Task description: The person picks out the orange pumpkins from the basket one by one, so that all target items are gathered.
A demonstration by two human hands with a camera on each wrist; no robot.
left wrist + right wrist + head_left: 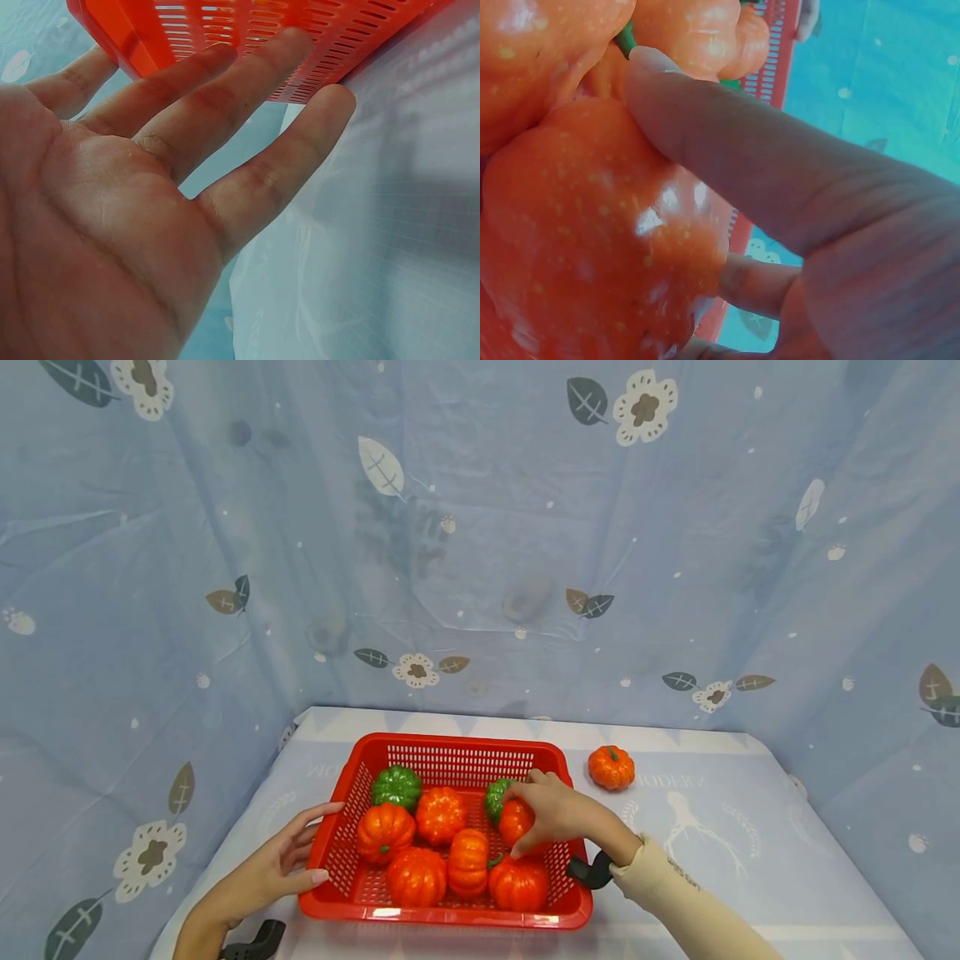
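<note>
A red plastic basket [450,914] holds several orange and green toy pumpkins. My right hand [551,810] reaches in at its right side and grips an orange pumpkin [517,821], thumb and fingers around it. The right wrist view shows this pumpkin [604,240] large and speckled, with the thumb across its top. Beside it are a green pumpkin [496,799], partly hidden by the hand, and another orange pumpkin [519,883]. My left hand [266,868] is at the basket's left side, thumb and index tip at the rim. In the left wrist view its fingers [277,169] extend along the slotted outer wall.
One orange pumpkin [611,767] sits on the table [720,827] to the right of the basket. In the basket's left half are a green pumpkin [397,787] and several orange ones. Patterned blue cloth [480,543] hangs behind the table and along its sides.
</note>
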